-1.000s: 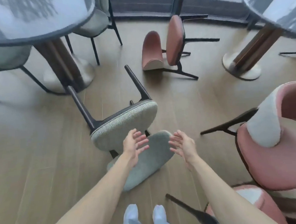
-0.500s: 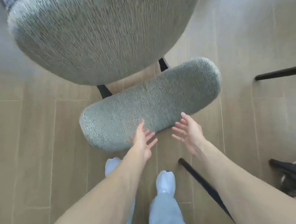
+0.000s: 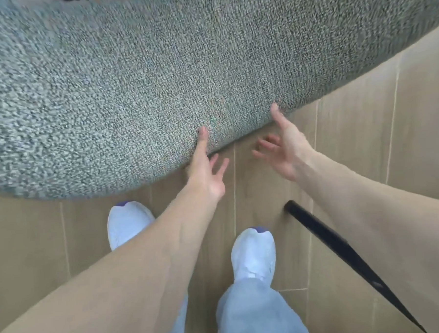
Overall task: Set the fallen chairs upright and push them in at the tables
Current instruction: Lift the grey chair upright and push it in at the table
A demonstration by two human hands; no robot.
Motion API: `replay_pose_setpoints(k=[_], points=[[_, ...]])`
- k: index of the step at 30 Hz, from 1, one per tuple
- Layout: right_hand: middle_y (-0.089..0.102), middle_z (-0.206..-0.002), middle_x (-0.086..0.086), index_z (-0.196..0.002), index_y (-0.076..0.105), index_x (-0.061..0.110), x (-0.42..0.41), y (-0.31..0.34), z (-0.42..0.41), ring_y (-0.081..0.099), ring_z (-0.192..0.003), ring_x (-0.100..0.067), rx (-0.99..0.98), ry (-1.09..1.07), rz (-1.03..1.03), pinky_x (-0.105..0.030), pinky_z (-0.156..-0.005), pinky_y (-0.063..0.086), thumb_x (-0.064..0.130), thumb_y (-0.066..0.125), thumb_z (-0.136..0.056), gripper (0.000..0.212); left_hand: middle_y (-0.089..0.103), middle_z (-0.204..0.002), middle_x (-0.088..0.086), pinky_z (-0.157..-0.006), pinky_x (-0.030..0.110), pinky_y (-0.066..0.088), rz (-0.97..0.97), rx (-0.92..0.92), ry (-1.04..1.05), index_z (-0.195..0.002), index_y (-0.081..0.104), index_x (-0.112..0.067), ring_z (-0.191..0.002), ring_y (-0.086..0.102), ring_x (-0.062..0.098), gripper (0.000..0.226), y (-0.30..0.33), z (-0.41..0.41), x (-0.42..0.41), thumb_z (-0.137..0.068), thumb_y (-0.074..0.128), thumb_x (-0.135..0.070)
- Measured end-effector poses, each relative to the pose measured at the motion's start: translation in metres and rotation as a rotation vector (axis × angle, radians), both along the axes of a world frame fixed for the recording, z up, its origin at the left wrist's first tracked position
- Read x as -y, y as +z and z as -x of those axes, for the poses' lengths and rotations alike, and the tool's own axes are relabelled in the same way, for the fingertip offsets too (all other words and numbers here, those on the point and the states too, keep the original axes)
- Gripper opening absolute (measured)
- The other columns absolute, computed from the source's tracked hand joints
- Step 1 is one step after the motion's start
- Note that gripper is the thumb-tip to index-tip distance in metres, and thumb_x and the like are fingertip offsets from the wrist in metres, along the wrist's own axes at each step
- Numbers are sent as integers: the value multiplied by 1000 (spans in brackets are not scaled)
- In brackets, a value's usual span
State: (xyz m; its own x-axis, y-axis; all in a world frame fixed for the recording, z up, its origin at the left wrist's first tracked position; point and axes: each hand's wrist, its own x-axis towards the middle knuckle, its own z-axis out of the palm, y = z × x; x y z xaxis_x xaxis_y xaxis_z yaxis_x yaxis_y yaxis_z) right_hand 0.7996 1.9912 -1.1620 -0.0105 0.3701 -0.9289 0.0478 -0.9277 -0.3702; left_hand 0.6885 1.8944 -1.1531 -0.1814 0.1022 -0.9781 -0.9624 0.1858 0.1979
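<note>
Chair backrest (image 3: 138, 89), grey-green speckled fabric, fills the whole top of the head view, lying low over the wood-plank floor (image 3: 364, 138). Left hand (image 3: 208, 172) reaches in, thumb laid on the cushion's near edge, fingers spread loose beneath, nothing clenched. Right hand (image 3: 283, 150) is just beside it, thumb touching the same edge, fingers splayed and apart from the fabric, no grasp closed. Below, two pale blue shoes (image 3: 253, 253) stand on the planks, and a black chair leg (image 3: 345, 254) slants under the right forearm toward the bottom right corner.
</note>
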Motion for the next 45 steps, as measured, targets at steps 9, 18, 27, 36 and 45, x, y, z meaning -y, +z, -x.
replay_pose_setpoints(k=[9, 18, 27, 36, 45], points=[[59, -138, -5, -142, 41, 10, -31, -29, 2, 58, -121, -22, -31, -73, -136, -43, -108, 45, 32, 77, -82, 73, 53, -139, 7, -110, 43, 44, -115, 17, 196, -98, 56, -17, -133, 46, 25, 40, -26, 5, 12, -69, 84, -19], [61, -135, -7, -139, 47, 9, -39, 3, -5, 58, -122, -23, -178, -64, -124, -39, -97, 52, 17, 73, -84, 61, 64, -123, 5, -111, 39, 42, -119, 10, 292, -108, 60, -14, -119, 57, 21, 57, 12, 13, 12, -56, 83, -17], [69, -114, -3, -113, 56, 11, -33, 175, 25, 64, -107, -23, -31, 49, -144, -53, -104, 47, 17, 75, -84, 36, 63, -130, 4, -94, 31, 52, 35, -85, 162, -120, 59, -21, -118, 60, 21, 52, 186, 39, 10, -75, 82, -33], [65, -122, -10, -120, 50, 5, -83, 395, 103, 65, -108, -31, 174, 116, -276, -48, -94, 55, 43, 91, -62, 80, 70, -109, 2, -61, 29, 42, 184, -315, 167, -108, 50, -21, -82, 59, 19, 74, 392, 107, -55, -57, 86, -60], [61, -118, -7, -121, 47, 6, -197, 520, 236, 66, -100, -29, 175, 165, -459, -46, -79, 61, 44, 86, -67, 76, 54, -93, -4, -94, 36, 49, 175, -537, 166, -82, 42, -17, -91, 58, 20, 48, 522, 242, -177, -71, 79, -46]])
